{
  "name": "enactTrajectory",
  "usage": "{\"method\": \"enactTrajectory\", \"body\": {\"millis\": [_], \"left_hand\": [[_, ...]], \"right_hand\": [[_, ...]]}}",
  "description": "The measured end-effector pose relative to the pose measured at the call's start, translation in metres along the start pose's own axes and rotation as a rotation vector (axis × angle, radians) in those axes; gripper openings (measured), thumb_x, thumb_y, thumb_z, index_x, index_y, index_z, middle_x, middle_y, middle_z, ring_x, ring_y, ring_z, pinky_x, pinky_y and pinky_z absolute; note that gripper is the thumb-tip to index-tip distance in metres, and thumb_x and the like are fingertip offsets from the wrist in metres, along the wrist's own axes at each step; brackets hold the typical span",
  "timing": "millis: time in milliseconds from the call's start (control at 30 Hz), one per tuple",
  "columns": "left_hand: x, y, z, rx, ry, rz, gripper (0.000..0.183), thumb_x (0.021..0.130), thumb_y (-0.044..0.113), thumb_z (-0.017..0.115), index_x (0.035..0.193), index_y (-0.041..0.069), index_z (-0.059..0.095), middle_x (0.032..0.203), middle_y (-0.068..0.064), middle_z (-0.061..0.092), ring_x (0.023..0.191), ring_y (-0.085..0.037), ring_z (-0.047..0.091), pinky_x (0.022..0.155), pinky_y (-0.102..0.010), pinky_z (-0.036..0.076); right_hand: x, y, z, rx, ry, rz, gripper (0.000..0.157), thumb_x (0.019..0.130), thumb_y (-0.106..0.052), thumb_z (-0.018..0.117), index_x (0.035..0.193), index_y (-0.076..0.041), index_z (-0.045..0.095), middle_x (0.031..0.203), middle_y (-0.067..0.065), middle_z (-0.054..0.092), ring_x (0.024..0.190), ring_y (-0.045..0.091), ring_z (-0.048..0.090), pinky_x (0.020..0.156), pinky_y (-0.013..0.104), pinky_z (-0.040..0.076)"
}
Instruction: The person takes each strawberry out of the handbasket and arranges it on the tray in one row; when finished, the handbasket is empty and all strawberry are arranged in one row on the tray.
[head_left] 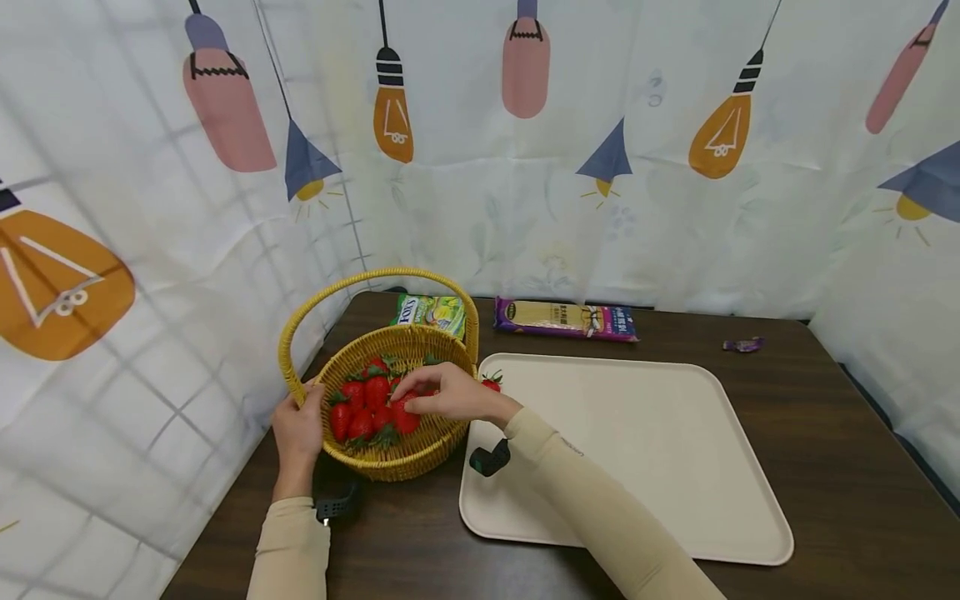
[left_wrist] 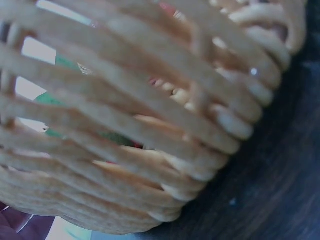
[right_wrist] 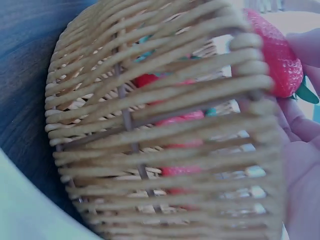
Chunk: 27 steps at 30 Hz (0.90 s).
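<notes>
A yellow wicker basket with a tall arched handle holds several red strawberries with green leaves. My left hand grips the basket's left side at the foot of the handle. Over the basket's right side reaches my right hand, its thumb and fingers pinching a strawberry near the rim. In the left wrist view the basket's weave fills most of the frame, and my left fingers are hidden there. Another strawberry shows just right of the basket, partly behind my right hand.
A beige tray lies right of the basket, under my right forearm. Behind stand a green snack bag and a long purple-and-yellow packet. A small purple wrapped piece lies at the far right of the dark wooden table.
</notes>
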<state>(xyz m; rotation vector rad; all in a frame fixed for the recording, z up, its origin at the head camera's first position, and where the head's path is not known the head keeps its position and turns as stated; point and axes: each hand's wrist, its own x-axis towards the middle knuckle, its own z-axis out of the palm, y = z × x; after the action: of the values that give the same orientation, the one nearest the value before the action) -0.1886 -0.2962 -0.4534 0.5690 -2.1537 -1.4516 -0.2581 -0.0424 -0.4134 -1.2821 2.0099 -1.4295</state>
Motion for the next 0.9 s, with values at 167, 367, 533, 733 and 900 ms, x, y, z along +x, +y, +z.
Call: {"method": "enactTrajectory", "body": {"millis": [167, 367, 533, 733, 900], "left_hand": [[0.001, 0.001, 0.0, 0.001, 0.005, 0.007, 0.047, 0.099, 0.039, 0.049, 0.123, 0.002, 0.066, 0.13, -0.014, 0.061, 0.107, -0.02, 0.052, 0.083, -0.029, 0.037], [0.0, 0.002, 0.0, 0.002, 0.011, 0.014, 0.047, 0.099, 0.038, 0.049, 0.124, 0.003, 0.066, 0.129, -0.016, 0.062, 0.114, -0.026, 0.054, 0.089, -0.034, 0.038], [0.0, 0.002, 0.001, -0.005, 0.014, 0.016, 0.046, 0.099, 0.038, 0.049, 0.125, 0.003, 0.065, 0.128, -0.016, 0.062, 0.116, -0.027, 0.054, 0.092, -0.037, 0.039], [-0.001, 0.001, 0.001, -0.011, 0.01, 0.004, 0.047, 0.1, 0.038, 0.048, 0.127, 0.004, 0.064, 0.129, -0.017, 0.061, 0.112, -0.025, 0.053, 0.086, -0.031, 0.039], [-0.002, 0.001, 0.002, -0.007, 0.005, 0.0, 0.048, 0.1, 0.039, 0.048, 0.129, 0.004, 0.063, 0.129, -0.018, 0.061, 0.111, -0.026, 0.054, 0.084, -0.03, 0.039]], "right_hand": [[-0.018, -0.001, -0.009, 0.039, 0.067, 0.02, 0.023, 0.093, -0.015, 0.066, 0.115, -0.011, 0.068, 0.117, 0.001, 0.065, 0.099, 0.012, 0.061, 0.082, 0.031, 0.05], [-0.039, 0.005, -0.016, 0.141, 0.195, 0.048, 0.022, 0.093, -0.012, 0.064, 0.114, -0.007, 0.067, 0.117, 0.003, 0.064, 0.092, 0.016, 0.06, 0.073, 0.027, 0.05], [-0.055, 0.009, -0.02, 0.18, 0.285, 0.05, 0.023, 0.093, -0.011, 0.064, 0.114, -0.005, 0.066, 0.111, 0.009, 0.064, 0.076, 0.017, 0.055, 0.056, 0.027, 0.043], [-0.071, 0.022, -0.026, 0.222, 0.403, 0.073, 0.023, 0.092, -0.001, 0.062, 0.115, 0.002, 0.065, 0.117, 0.013, 0.063, 0.092, 0.015, 0.061, 0.074, 0.035, 0.052], [-0.083, 0.023, -0.033, 0.22, 0.476, 0.043, 0.021, 0.09, 0.006, 0.059, 0.111, 0.009, 0.064, 0.116, 0.019, 0.061, 0.099, 0.016, 0.059, 0.08, 0.027, 0.051]]}}
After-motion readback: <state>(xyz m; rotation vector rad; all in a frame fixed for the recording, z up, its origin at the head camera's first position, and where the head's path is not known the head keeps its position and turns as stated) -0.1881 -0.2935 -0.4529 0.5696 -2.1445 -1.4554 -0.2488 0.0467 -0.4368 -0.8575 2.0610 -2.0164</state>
